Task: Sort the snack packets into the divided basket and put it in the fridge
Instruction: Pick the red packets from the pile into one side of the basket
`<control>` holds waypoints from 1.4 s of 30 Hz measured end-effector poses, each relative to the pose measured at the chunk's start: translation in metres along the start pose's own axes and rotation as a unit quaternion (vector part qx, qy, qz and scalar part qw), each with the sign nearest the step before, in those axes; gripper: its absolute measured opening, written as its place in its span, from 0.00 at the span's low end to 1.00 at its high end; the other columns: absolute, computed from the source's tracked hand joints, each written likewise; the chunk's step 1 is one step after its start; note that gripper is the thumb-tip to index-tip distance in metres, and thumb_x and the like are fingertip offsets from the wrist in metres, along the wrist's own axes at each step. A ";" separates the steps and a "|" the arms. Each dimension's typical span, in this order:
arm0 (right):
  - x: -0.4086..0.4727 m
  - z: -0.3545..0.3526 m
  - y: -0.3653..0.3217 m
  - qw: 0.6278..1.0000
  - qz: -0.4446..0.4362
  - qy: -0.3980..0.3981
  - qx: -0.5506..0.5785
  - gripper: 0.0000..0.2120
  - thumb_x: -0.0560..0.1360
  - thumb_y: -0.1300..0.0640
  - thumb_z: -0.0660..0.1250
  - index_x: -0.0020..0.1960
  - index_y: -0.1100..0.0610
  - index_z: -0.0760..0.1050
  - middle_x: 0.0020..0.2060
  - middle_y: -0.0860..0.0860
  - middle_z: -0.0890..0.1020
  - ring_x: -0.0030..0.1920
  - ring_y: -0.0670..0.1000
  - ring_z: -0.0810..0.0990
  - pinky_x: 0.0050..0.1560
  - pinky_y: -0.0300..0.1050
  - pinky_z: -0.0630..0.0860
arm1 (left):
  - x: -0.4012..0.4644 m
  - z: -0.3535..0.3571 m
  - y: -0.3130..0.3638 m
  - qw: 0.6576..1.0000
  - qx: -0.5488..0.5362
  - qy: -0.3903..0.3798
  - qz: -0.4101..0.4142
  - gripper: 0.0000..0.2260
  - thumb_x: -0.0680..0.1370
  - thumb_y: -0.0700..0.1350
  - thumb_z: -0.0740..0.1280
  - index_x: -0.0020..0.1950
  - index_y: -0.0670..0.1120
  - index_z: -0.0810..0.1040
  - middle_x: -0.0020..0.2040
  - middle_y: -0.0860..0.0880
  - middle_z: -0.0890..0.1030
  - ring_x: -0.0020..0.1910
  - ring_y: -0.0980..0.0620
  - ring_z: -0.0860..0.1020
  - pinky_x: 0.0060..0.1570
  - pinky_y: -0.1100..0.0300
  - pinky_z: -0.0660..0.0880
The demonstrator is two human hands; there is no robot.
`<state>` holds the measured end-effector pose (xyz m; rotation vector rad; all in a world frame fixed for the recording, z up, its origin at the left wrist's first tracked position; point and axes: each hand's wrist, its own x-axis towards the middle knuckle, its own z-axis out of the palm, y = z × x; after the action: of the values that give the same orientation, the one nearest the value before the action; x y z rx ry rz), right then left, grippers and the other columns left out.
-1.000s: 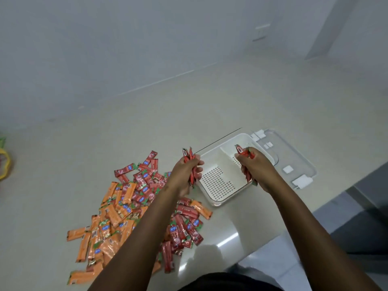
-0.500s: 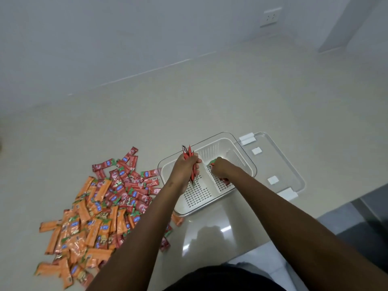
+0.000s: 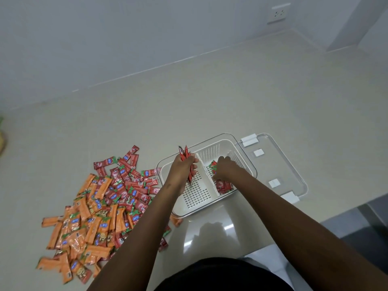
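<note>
L hand [image 3: 182, 169] grips a bunch of red packets [image 3: 187, 162] upright over the basket's [image 3: 212, 141] left compartment. R hand [image 3: 224, 168] is down in the right one w/ red packets [image 3: 223, 185]. Orange/red pile [image 3: 100, 204] on desk [image 3: 210, 101], clear lid [image 3: 294, 173] beside basket.

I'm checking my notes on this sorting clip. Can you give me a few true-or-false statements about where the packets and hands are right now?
1. The left hand grips a bunch of red packets. True.
2. The right hand is over the pile on the counter. False: it is inside the divided basket's right compartment.
3. Red packets lie in the right compartment. True.
4. The left compartment is full of orange packets. False: its perforated floor is bare.
5. The clear lid lies right of the basket. True.
</note>
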<state>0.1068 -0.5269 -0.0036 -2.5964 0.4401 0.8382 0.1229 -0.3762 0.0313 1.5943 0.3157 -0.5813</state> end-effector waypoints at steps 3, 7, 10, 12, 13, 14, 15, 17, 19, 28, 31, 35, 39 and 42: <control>-0.004 -0.006 0.014 0.995 -0.034 0.077 0.061 0.23 0.73 0.55 0.70 0.63 0.63 0.67 0.61 0.59 0.71 0.59 0.58 0.74 0.56 0.47 0.71 | 0.002 0.002 0.000 1.000 -0.008 -0.008 -0.002 0.10 0.82 0.46 0.61 0.59 0.43 0.74 0.47 0.47 0.79 0.43 0.52 0.76 0.49 0.56 0.77; -0.025 -0.015 0.033 0.955 -0.102 0.243 0.137 0.16 0.75 0.57 0.68 0.61 0.58 0.72 0.57 0.54 0.76 0.55 0.54 0.77 0.55 0.45 0.72 | 0.001 0.014 0.006 0.999 -0.036 -0.041 -0.007 0.11 0.82 0.46 0.60 0.58 0.41 0.73 0.45 0.45 0.79 0.39 0.52 0.78 0.43 0.58 0.77; -0.040 -0.018 0.042 0.914 -0.150 0.328 0.186 0.12 0.75 0.60 0.67 0.59 0.57 0.75 0.56 0.51 0.78 0.53 0.50 0.78 0.52 0.39 0.71 | 0.001 0.030 0.009 0.997 -0.022 -0.064 -0.022 0.09 0.83 0.46 0.60 0.58 0.42 0.73 0.48 0.43 0.81 0.43 0.50 0.81 0.45 0.57 0.79; -0.046 -0.022 0.046 0.893 -0.175 0.364 0.198 0.12 0.76 0.61 0.66 0.59 0.57 0.75 0.56 0.51 0.78 0.55 0.49 0.77 0.54 0.35 0.69 | 0.003 0.044 0.010 0.995 -0.027 -0.079 -0.046 0.06 0.83 0.43 0.59 0.54 0.42 0.73 0.47 0.42 0.81 0.43 0.48 0.82 0.45 0.56 0.79; -0.049 -0.024 0.048 0.883 -0.186 0.381 0.201 0.12 0.76 0.62 0.65 0.59 0.58 0.75 0.57 0.51 0.78 0.56 0.49 0.77 0.55 0.33 0.67 | 0.004 0.051 0.011 0.994 -0.027 -0.085 -0.062 0.06 0.83 0.41 0.59 0.54 0.40 0.73 0.45 0.42 0.81 0.41 0.48 0.81 0.43 0.56 0.78; -0.051 -0.027 0.049 0.874 -0.194 0.394 0.208 0.12 0.76 0.63 0.64 0.59 0.58 0.75 0.57 0.52 0.79 0.57 0.49 0.77 0.57 0.31 0.66 | 0.006 0.058 0.010 0.992 -0.029 -0.090 -0.080 0.06 0.82 0.39 0.59 0.53 0.39 0.73 0.44 0.42 0.80 0.40 0.48 0.81 0.41 0.57 0.77; -0.053 -0.029 0.050 0.867 -0.198 0.403 0.217 0.12 0.76 0.64 0.64 0.60 0.59 0.75 0.57 0.52 0.79 0.58 0.49 0.77 0.57 0.30 0.64 | 0.009 0.064 0.009 0.991 -0.027 -0.091 -0.098 0.05 0.82 0.38 0.59 0.52 0.38 0.73 0.43 0.42 0.80 0.39 0.49 0.80 0.40 0.57 0.76; -0.056 -0.035 0.052 0.861 -0.194 0.410 0.232 0.13 0.77 0.64 0.63 0.61 0.59 0.75 0.58 0.52 0.79 0.59 0.49 0.76 0.58 0.29 0.64 | 0.011 0.078 0.007 0.987 -0.014 -0.089 -0.137 0.06 0.81 0.36 0.58 0.45 0.39 0.73 0.38 0.42 0.78 0.35 0.49 0.76 0.37 0.56 0.72; -0.058 -0.038 0.055 0.861 -0.188 0.407 0.240 0.13 0.78 0.63 0.62 0.61 0.58 0.75 0.59 0.51 0.78 0.60 0.48 0.76 0.58 0.31 0.65 | 0.016 0.093 0.002 0.985 0.024 -0.073 -0.158 0.06 0.80 0.36 0.59 0.44 0.39 0.73 0.35 0.43 0.76 0.33 0.48 0.73 0.38 0.57 0.69; -0.058 -0.030 0.062 0.872 -0.181 0.390 0.234 0.14 0.77 0.62 0.62 0.63 0.58 0.74 0.61 0.52 0.78 0.62 0.51 0.75 0.61 0.36 0.66 | 0.032 0.118 -0.026 0.967 0.214 0.008 -0.135 0.04 0.77 0.34 0.60 0.46 0.35 0.73 0.43 0.38 0.77 0.39 0.47 0.77 0.28 0.63 0.72; -0.058 -0.023 0.066 0.877 -0.178 0.385 0.228 0.15 0.77 0.63 0.63 0.64 0.59 0.74 0.62 0.52 0.77 0.63 0.51 0.75 0.64 0.38 0.66 | 0.045 0.118 -0.039 0.946 0.308 0.011 -0.094 0.17 0.74 0.38 0.60 0.63 0.38 0.71 0.63 0.38 0.73 0.59 0.40 0.77 0.49 0.50 0.79; -0.057 -0.015 0.070 0.878 -0.179 0.394 0.205 0.15 0.76 0.62 0.64 0.63 0.59 0.75 0.62 0.53 0.77 0.64 0.53 0.74 0.66 0.45 0.68 | 0.029 0.108 -0.033 0.924 0.379 -0.002 0.038 0.19 0.74 0.38 0.63 0.66 0.41 0.70 0.66 0.41 0.69 0.62 0.39 0.74 0.59 0.46 0.75; -0.061 -0.011 0.067 0.879 -0.169 0.397 0.202 0.15 0.76 0.61 0.64 0.62 0.57 0.75 0.62 0.52 0.77 0.63 0.54 0.74 0.64 0.52 0.71 | 0.007 0.087 -0.015 0.902 0.386 -0.030 0.192 0.14 0.78 0.39 0.63 0.64 0.43 0.75 0.63 0.45 0.76 0.62 0.48 0.74 0.59 0.62 0.67; -0.067 -0.009 0.055 0.878 -0.165 0.394 0.215 0.14 0.76 0.61 0.65 0.61 0.56 0.74 0.61 0.51 0.77 0.62 0.52 0.74 0.63 0.42 0.68 | -0.009 0.060 -0.006 0.892 0.367 -0.024 0.262 0.08 0.78 0.41 0.64 0.55 0.45 0.79 0.54 0.50 0.81 0.53 0.52 0.78 0.54 0.59 0.73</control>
<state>0.0372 -0.5677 0.0299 -2.3652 0.3179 -0.4304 0.1018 -0.4332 0.0293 2.2721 -0.4307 -0.3185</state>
